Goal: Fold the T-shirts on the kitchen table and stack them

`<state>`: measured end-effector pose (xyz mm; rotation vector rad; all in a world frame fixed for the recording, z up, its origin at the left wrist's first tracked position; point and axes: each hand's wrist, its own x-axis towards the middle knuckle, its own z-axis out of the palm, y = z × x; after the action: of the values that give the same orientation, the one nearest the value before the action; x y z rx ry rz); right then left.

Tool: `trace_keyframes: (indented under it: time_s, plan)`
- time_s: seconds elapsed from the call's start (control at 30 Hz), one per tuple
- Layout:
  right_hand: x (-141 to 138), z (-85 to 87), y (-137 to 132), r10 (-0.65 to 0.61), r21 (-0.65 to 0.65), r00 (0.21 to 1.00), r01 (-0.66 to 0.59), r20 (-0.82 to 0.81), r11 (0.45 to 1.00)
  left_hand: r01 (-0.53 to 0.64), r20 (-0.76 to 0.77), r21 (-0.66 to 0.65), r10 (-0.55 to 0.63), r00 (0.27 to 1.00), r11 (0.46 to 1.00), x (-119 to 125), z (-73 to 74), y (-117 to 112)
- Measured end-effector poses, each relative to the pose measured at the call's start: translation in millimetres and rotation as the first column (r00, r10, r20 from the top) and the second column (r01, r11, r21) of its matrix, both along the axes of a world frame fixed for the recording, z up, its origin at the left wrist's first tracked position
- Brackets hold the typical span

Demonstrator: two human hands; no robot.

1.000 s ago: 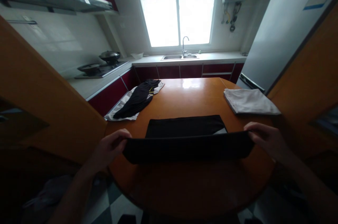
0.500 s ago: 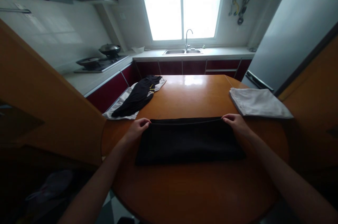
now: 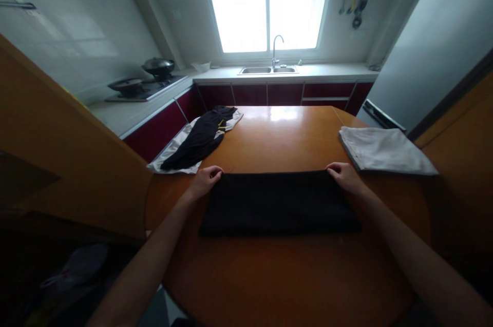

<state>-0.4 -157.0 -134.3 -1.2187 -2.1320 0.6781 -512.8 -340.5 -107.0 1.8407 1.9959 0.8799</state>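
A black cloth garment (image 3: 279,205), folded into a wide flat rectangle, lies across the wooden table (image 3: 285,275) in front of me. Its exact kind does not show. My left hand (image 3: 208,180) pinches the far left corner between thumb and fingers. At the far right corner, my right hand (image 3: 344,177) grips the cloth the same way. Between the two hands the far edge runs nearly straight, and the near edge rests on the tabletop.
Dark clothing with yellow marks (image 3: 200,139) lies over white cloth (image 3: 173,150) at the table's left. A folded white cloth (image 3: 387,150) rests at the right. Beyond stand a sink (image 3: 256,70), a stove with pans (image 3: 129,85) and a fridge (image 3: 431,55).
The two layers at the garment's far edge, slightly apart before, now lie together. Both hands keep their hold on the corners. The view has shifted slightly.
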Motion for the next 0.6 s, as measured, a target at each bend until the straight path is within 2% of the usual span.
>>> trace_keyframes:
  time_s: [0.2,0.33,0.4,0.47,0.53,0.6]
  plan:
    - [-5,0.2,-2,-0.029,0.09,0.993,0.018,0.114,0.996,0.009,-0.099,0.043,-0.005,0.995,0.999,2,-7.9,2]
    - [-12,10.8,-15,-0.141,0.243,0.956,0.077,0.257,0.967,0.02,-0.217,0.095,0.001,0.976,0.995,13,0.7,-1]
    - [-20,19.5,-32,-0.19,0.353,0.943,0.086,0.271,0.932,0.023,-0.289,0.132,0.017,0.957,0.991,33,9.1,-6]
    - [-33,25.7,-57,-0.163,0.417,0.95,0.039,0.266,0.908,0.076,-0.347,0.141,-0.022,0.938,0.987,62,14.5,-11]
    - [-46,25.2,-85,-0.086,0.418,0.95,-0.05,0.301,0.907,0.175,-0.384,0.12,-0.117,0.916,0.977,95,13.2,-16]
    - [-56,16.6,-109,-0.036,0.394,0.928,-0.122,0.371,0.911,0.229,-0.412,0.08,-0.177,0.894,0.97,122,5.0,-19]
